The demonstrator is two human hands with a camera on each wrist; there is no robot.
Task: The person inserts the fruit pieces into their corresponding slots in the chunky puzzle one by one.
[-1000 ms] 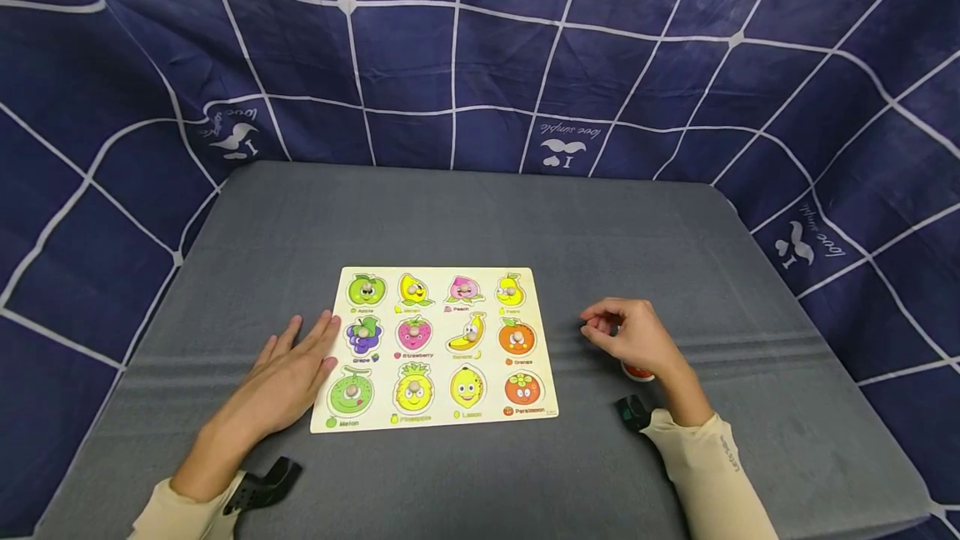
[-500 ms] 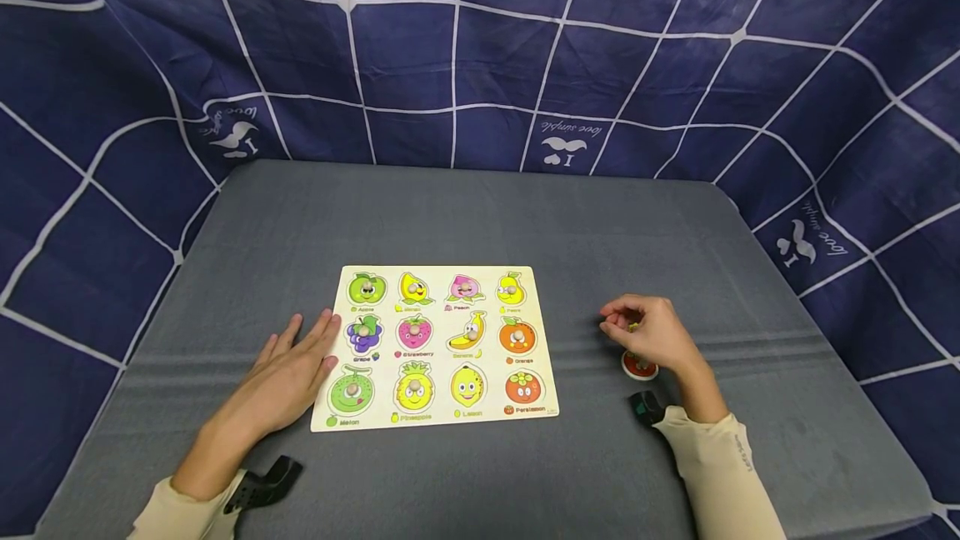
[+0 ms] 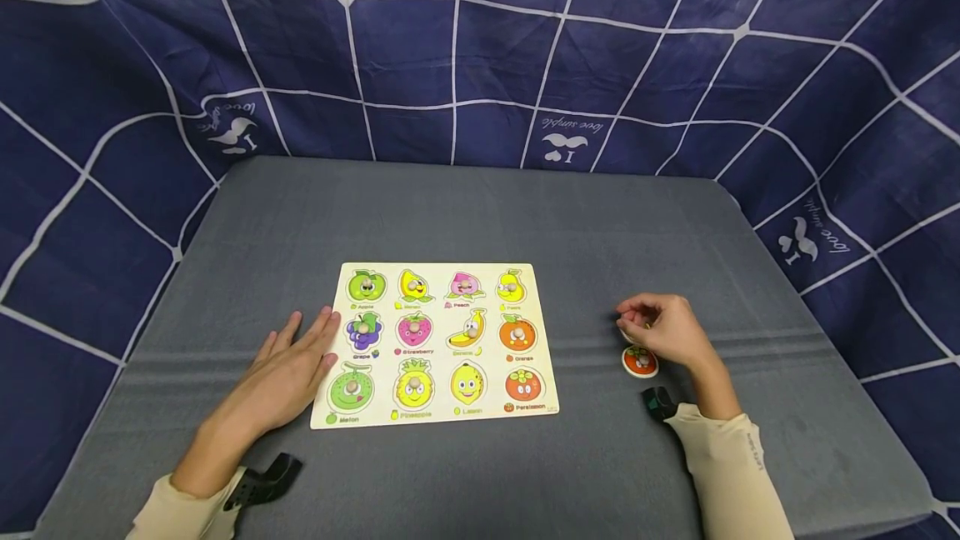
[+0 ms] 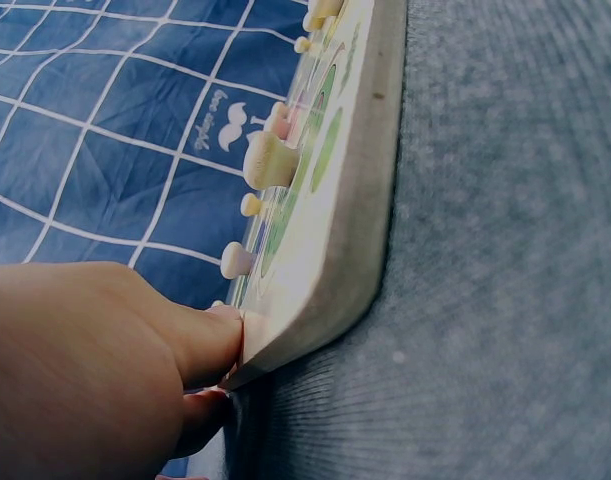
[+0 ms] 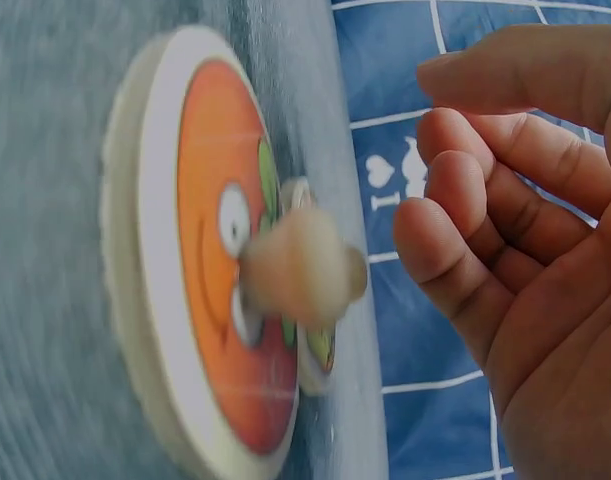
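Observation:
A fruit puzzle board (image 3: 442, 361) lies flat on the grey cloth, most of its fruit pieces seated with their knobs up. The lemon and persimmon pictures in its front row show no knob. My left hand (image 3: 288, 373) is spread at the board's left side, fingertips along the edge; in the left wrist view its thumb (image 4: 210, 345) touches the corner. A round persimmon piece (image 3: 639, 362) lies to the board's right, knob up. My right hand (image 3: 667, 330) is over a second piece (image 5: 320, 365), mostly hidden from the head view. Its fingers (image 5: 430, 235) are loosely curled, with nothing between them.
Grey cloth (image 3: 465, 207) covers the table. A dark blue curtain (image 3: 495, 48) with white grid lines encloses its back and sides. Black wrist mounts (image 3: 266, 482) sit at the cuffs of both light sleeves (image 3: 727, 457).
My right hand has moved right, away from the board, uncovering the persimmon piece that it hid for the most part. My left hand and the board have stayed in place.

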